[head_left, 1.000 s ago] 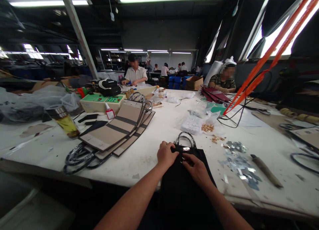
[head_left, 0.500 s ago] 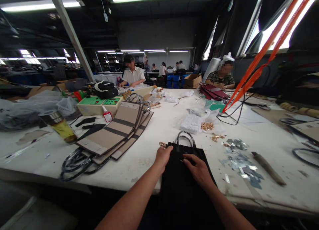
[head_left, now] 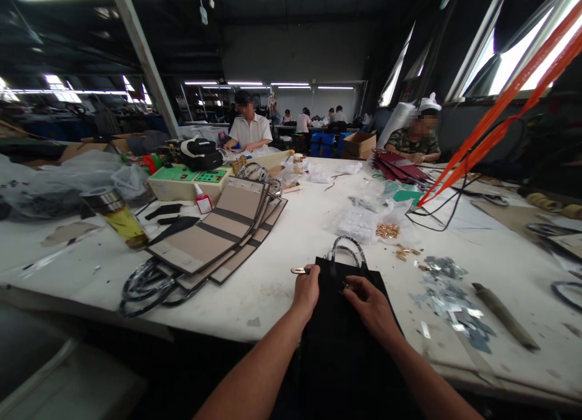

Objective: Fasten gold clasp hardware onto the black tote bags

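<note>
The black bag runs lengthwise toward me, handles pointing away; my left fingers pinch a gold clasp, right fingers on its top edge, grip unclear.

A matt black handbag is showing glossy dark handles, a polished gold-toned metal clasp is gleaming, and the white worktop is looking scuffed.
</note>
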Tool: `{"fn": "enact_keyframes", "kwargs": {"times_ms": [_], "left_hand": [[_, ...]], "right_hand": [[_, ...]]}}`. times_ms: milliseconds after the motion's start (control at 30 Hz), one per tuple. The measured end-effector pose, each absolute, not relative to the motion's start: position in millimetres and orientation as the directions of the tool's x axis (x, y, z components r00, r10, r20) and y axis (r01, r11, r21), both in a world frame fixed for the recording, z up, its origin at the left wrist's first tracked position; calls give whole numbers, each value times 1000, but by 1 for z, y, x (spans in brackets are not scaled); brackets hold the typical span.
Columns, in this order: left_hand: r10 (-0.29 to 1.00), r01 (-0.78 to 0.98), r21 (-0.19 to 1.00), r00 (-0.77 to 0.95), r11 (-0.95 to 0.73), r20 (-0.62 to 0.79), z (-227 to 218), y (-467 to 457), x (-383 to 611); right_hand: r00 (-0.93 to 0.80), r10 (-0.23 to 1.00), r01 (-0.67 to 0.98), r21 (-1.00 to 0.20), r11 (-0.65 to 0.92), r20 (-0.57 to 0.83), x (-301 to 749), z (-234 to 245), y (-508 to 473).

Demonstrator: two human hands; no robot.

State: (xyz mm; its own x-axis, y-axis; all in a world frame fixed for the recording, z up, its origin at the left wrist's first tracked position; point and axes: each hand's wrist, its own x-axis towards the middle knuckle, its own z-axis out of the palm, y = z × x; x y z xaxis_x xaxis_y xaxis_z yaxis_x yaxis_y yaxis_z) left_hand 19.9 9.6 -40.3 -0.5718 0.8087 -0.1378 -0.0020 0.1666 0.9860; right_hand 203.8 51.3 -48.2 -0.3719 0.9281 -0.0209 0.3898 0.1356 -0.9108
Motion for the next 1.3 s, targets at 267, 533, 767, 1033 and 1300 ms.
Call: {"fn": "enact_keyframes", "kwargs": {"times_ms": [267, 533, 767, 1033, 1300], "left_hand": [[814, 4, 993, -572, 122, -98, -40, 6, 18], [816, -11, 994, -571, 105, -93, -44, 7, 17], [817, -4, 996, -572, 89, -75, -41, 6, 18], [830, 73, 997, -557, 12, 31, -38, 2, 18], [815, 86, 996, -579, 29, 26, -40, 2, 18]], "right_hand": [[-378, 924, 416, -903, 109, -62, 178, -32, 61], [-415, 907, 469, -870, 152, -65, 151, -18, 75], [-399, 909, 574, -806, 147, -118, 140, -3, 74], [-405, 912, 638, -736, 228, -68, 127, 4, 73], [-383, 923, 653, -721, 232, -49, 135, 5, 70]]}}
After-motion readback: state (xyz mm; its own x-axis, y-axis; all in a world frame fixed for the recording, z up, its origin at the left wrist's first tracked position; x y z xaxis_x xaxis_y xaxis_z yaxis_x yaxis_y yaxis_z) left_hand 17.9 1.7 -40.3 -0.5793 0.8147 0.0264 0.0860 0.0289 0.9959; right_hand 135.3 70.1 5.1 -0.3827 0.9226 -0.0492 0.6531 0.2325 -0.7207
